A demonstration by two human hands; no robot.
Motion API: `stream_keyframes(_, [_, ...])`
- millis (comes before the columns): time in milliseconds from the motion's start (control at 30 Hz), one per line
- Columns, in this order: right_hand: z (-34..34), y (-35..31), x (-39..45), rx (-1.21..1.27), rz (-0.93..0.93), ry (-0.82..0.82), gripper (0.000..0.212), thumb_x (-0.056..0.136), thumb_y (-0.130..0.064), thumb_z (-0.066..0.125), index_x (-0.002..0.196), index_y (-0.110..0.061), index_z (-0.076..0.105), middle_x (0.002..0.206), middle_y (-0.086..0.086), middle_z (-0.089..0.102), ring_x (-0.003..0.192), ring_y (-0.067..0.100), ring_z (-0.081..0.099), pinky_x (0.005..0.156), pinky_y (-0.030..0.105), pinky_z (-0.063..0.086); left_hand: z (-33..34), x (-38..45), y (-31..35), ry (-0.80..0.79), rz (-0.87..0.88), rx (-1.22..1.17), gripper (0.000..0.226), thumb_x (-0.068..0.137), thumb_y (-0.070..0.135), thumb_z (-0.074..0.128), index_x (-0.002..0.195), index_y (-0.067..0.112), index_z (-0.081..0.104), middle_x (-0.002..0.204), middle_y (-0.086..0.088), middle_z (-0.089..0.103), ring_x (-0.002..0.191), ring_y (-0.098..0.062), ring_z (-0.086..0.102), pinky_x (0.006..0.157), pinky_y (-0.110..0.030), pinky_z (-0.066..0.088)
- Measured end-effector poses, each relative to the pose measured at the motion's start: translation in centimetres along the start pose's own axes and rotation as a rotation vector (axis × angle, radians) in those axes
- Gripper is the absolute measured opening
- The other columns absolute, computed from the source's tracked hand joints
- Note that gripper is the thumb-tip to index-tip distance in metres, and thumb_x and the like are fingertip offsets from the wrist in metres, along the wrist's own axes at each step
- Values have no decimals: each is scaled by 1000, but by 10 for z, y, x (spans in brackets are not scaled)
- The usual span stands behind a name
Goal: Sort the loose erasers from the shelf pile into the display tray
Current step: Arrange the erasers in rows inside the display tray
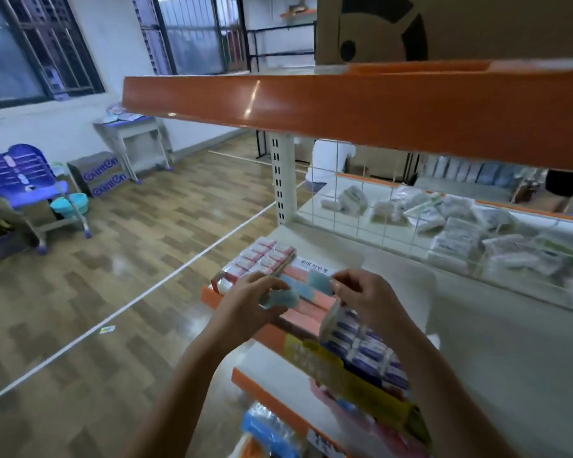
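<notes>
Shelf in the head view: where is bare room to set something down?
Bare white shelf lies right of the right hand, between the wire grid and the blue eraser tray. It is crowded around the pink tray under both hands and behind the grid.

Bare white shelf surface lies open at three o'clock of the hands. At twelve o'clock the wire grid blocks reach; overhead hangs the orange shelf edge.
</notes>
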State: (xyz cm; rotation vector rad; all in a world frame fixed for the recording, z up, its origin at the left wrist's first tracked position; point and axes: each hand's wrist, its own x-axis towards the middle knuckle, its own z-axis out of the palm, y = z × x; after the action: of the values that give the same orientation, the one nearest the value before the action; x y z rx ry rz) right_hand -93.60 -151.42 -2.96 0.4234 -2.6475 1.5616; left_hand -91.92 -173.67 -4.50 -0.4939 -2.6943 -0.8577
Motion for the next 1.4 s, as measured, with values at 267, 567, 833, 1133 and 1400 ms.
stream_keyframes(267, [10, 8, 24, -227, 78, -8, 11, 90, -26, 59, 96, -21, 66, 82, -10, 65, 71, -1, 57, 63, 11, 41, 23, 41, -27, -183, 95, 46, 34, 75, 30, 75, 108, 24, 66, 111, 7, 60, 103, -9, 49, 86, -28, 44])
stream_keyframes(567, [20, -8, 16, -369, 265, 61, 14, 91, -26, 58, 100, -20, 67, 79, -14, 60, 67, -1, 53, 61, 12, 40, 24, 66, -47, -421, 305, 117, 38, 84, 45, 61, 119, 32, 56, 124, 12, 49, 116, -7, 38, 96, -19, 31])
stream_keyframes(833, [39, -22, 14, -476, 451, 64, 16, 91, -29, 57, 96, -17, 67, 78, -11, 59, 66, 0, 52, 60, 13, 38, 22, 77, -60, -488, 458, 205, 40, 88, 49, 53, 124, 31, 50, 132, 10, 45, 126, -12, 31, 105, -27, 27])
stream_keyframes(1133, [61, -24, 11, -547, 614, 239, 22, 92, -30, 54, 102, -18, 69, 90, -6, 67, 74, 5, 56, 61, 17, 38, 18, 83, -65, -558, 507, 166, 40, 90, 51, 48, 125, 32, 49, 133, 8, 45, 125, -13, 33, 108, -33, 27])
stream_keyframes(1400, [82, -29, 10, -719, 574, 408, 11, 92, -30, 53, 102, -25, 55, 84, -4, 59, 75, 13, 51, 53, 20, 32, 17, 80, -69, -513, 505, 102, 35, 90, 48, 50, 122, 34, 52, 130, 8, 49, 124, -15, 35, 106, -34, 27])
